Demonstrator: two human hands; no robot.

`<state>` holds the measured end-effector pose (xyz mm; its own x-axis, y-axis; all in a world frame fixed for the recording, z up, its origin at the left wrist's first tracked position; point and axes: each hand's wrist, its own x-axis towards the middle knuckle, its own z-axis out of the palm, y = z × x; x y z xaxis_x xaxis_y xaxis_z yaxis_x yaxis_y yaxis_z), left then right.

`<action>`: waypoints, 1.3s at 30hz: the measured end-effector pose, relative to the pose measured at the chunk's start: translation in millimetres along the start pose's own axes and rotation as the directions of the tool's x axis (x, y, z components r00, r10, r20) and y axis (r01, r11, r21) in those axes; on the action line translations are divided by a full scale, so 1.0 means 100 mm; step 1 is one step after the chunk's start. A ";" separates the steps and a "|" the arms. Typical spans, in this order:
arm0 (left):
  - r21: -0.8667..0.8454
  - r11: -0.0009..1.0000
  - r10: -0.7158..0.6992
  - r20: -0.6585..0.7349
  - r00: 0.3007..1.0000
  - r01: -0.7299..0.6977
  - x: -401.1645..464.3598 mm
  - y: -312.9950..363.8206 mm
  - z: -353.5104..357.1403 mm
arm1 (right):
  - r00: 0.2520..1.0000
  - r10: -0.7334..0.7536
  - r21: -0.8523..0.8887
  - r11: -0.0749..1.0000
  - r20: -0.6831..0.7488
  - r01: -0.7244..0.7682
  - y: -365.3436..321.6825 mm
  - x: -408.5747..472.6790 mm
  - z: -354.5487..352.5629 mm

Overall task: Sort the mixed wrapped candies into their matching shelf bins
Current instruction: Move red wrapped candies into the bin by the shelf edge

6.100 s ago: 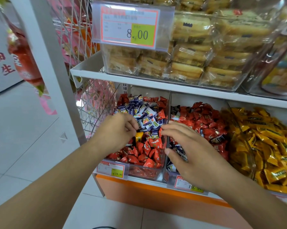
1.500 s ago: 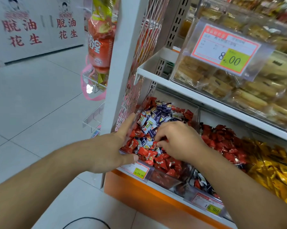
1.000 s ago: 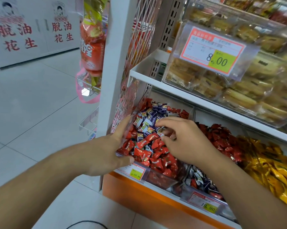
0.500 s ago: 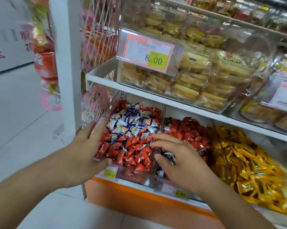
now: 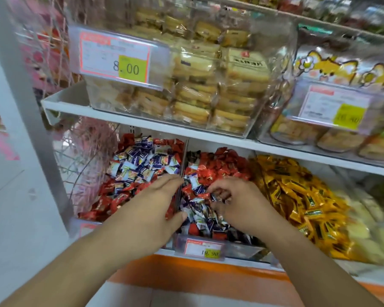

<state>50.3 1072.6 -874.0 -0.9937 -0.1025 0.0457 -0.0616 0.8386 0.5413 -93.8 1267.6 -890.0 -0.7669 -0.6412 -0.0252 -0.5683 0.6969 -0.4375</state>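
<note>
resting flat over the bin divider, your left hand hides candies; your right hand curls into blue-and-white candies, grip unclear.

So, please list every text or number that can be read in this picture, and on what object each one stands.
"8.00": price tag on the clear cookie bin, upper shelf.
"18.90", first digits unsure: price tag on the middle candy bin.
Price tag on the upper right bin: number too blurred.
Small print on all tags, cookie wrappers and candy wrappers: too blurred to read.
</note>
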 end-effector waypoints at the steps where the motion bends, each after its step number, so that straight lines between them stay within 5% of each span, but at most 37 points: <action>1: 0.019 1.000 0.005 -0.006 1.000 -0.004 0.01 -0.02 0.03 | 0.999 -0.024 -0.013 1.000 0.038 0.025 -0.02 0.02 0.04; 6: 0.029 1.000 0.011 -0.039 0.999 -0.010 0.03 -0.14 0.02 | 0.986 -0.056 -0.064 0.996 0.154 0.066 -0.12 0.05 0.20; 16: 0.037 0.999 0.039 -0.073 0.997 -0.036 0.02 -0.16 0.04 | 0.990 -0.038 0.037 0.999 0.138 0.033 -0.06 0.01 0.08; 22: 0.033 0.999 0.040 -0.087 0.995 -0.037 0.01 -0.14 0.07 | 0.976 0.011 -0.085 0.996 -0.216 -0.030 0.06 0.24 0.03; 27: 0.035 0.999 0.030 -0.092 0.995 -0.027 0.02 -0.12 0.08 | 0.975 0.158 -0.068 0.983 -0.156 -0.170 0.15 0.61 0.10; 34: 0.024 1.000 0.014 -0.082 0.997 -0.012 0.05 -0.10 0.03 | 0.972 0.075 -0.101 0.990 -0.222 -0.099 0.10 0.56 0.13; 39: 0.028 1.000 0.015 -0.090 0.996 -0.012 0.07 -0.11 0.00 | 0.947 0.074 0.031 0.997 -0.314 -0.067 0.12 0.41 0.02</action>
<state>43.8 1062.8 -879.8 -0.9819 -0.1381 0.1294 -0.0520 0.8543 0.5171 -131.5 1248.6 -898.1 -0.8615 -0.4546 0.2262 -0.5057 0.7282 -0.4626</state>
